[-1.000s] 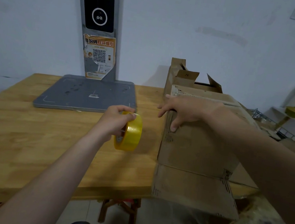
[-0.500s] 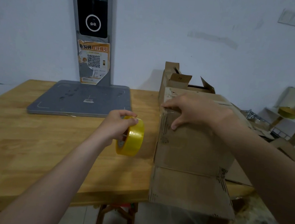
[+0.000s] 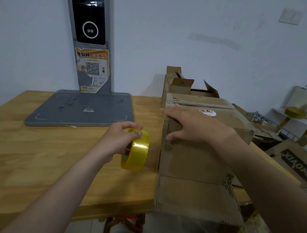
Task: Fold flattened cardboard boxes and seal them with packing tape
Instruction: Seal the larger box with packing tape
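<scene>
Head view: A person's left hand (image 3: 119, 137) grips a yellow packing tape roll (image 3: 136, 150), fingers curled over its rim, just above the wooden worktop (image 3: 28, 155). The roll hangs just beside a standing cardboard box (image 3: 197, 160) at the worktop's right end. The right hand (image 3: 195, 127) lies spread on the box's near top edge, fingers straight and thumb down the front face. The box looks folded into shape, its top flaps closed. One flap (image 3: 196, 199) hangs loose over the worktop's edge. No strip is seen drawn from the roll, so sealing appears not yet begun. More opened boxes (image 3: 179, 84) wait behind.
</scene>
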`<action>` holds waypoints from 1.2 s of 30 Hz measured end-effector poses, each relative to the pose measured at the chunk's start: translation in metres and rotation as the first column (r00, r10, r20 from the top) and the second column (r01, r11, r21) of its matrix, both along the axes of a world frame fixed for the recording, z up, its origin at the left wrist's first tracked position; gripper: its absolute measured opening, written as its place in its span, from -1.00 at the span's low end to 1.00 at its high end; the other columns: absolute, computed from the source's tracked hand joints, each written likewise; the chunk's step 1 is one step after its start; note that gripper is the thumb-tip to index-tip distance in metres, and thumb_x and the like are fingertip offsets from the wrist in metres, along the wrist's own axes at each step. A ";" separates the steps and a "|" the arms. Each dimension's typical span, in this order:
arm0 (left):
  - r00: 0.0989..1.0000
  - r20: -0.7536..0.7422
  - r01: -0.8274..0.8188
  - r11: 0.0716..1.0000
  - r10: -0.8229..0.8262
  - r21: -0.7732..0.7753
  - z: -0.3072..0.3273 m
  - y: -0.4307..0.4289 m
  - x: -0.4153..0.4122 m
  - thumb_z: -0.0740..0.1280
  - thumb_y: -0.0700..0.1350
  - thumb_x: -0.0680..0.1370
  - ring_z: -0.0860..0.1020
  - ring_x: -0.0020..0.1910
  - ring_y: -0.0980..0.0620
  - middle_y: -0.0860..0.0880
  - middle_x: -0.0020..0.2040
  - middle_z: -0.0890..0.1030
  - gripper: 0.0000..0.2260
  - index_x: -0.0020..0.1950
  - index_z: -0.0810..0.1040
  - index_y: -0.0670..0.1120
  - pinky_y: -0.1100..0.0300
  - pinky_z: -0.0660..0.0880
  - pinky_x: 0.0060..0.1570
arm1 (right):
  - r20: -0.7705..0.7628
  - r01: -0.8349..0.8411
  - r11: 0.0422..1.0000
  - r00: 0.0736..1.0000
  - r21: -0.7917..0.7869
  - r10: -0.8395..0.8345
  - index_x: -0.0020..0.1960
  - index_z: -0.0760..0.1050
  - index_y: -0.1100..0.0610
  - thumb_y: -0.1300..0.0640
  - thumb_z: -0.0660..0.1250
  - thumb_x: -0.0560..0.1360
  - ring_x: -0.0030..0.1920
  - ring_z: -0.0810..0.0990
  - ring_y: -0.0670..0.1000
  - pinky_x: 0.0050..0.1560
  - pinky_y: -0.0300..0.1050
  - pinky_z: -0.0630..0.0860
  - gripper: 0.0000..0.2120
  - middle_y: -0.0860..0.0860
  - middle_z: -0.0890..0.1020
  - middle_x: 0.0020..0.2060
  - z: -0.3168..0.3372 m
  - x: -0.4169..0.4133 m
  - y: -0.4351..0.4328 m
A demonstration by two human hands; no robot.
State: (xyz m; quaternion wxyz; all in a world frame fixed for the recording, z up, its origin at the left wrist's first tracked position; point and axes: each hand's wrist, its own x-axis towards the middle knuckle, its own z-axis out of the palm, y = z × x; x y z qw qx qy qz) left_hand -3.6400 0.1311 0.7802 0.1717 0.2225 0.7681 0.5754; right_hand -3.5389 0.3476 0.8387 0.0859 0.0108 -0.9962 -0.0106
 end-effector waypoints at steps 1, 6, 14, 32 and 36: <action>1.000 -0.005 0.010 1.000 -0.010 0.008 0.001 -0.006 0.004 0.45 -0.08 0.57 0.66 -0.07 -0.11 -0.11 0.05 0.67 -0.87 0.08 0.69 0.13 -0.07 0.66 -0.04 | -0.041 -0.008 1.000 0.999 -0.023 0.007 0.62 0.15 -0.06 -0.20 0.44 0.50 0.59 0.13 -0.03 0.55 -0.07 0.10 -0.19 -0.09 0.21 0.60 0.003 0.004 -0.009; 0.997 0.012 0.077 0.994 -0.078 0.078 0.009 -0.045 0.025 0.39 -0.13 0.61 0.66 -0.14 -0.04 -0.03 0.01 0.70 -0.81 0.10 0.71 0.13 0.09 0.62 -0.20 | -0.246 -0.141 0.965 0.965 -0.223 0.085 0.54 0.34 -0.10 -0.24 0.42 0.49 0.45 0.36 -0.12 0.46 -0.10 0.32 -0.33 -0.14 0.44 0.47 -0.003 0.019 -0.074; 0.990 0.007 0.135 0.965 -0.140 0.225 0.005 -0.093 0.051 0.35 -0.16 0.63 0.68 0.00 -0.11 -0.04 0.00 0.73 -0.72 0.16 0.70 0.21 0.13 0.63 -0.19 | -0.266 -0.150 0.685 0.962 -0.713 -0.066 0.08 0.70 -0.09 -0.07 0.52 0.45 -0.02 0.66 -0.21 0.07 -0.06 0.65 -0.78 -0.19 0.72 -0.08 -0.040 0.011 -0.122; 0.996 0.076 -0.070 0.952 0.049 0.299 -0.011 -0.065 0.051 0.33 -0.04 0.65 0.69 0.04 -0.12 0.02 -0.01 0.74 -0.81 0.16 0.71 0.18 -0.12 0.64 -0.06 | -0.739 -0.484 0.842 0.652 -0.238 0.166 0.00 0.73 0.16 0.19 0.53 0.50 -0.07 0.71 -0.06 -0.06 0.00 0.65 -0.90 0.00 0.74 -0.09 -0.065 -0.001 -0.112; 0.988 0.143 -0.101 0.945 0.058 0.311 -0.007 -0.059 0.055 0.28 0.05 0.68 0.70 -0.03 -0.03 0.02 0.00 0.74 -0.79 0.15 0.72 0.14 0.11 0.57 -0.22 | -0.676 -0.486 0.839 0.705 -0.242 0.214 0.06 0.72 0.14 0.20 0.52 0.51 0.01 0.71 -0.06 0.01 0.03 0.65 -0.87 -0.01 0.74 -0.03 -0.062 0.005 -0.102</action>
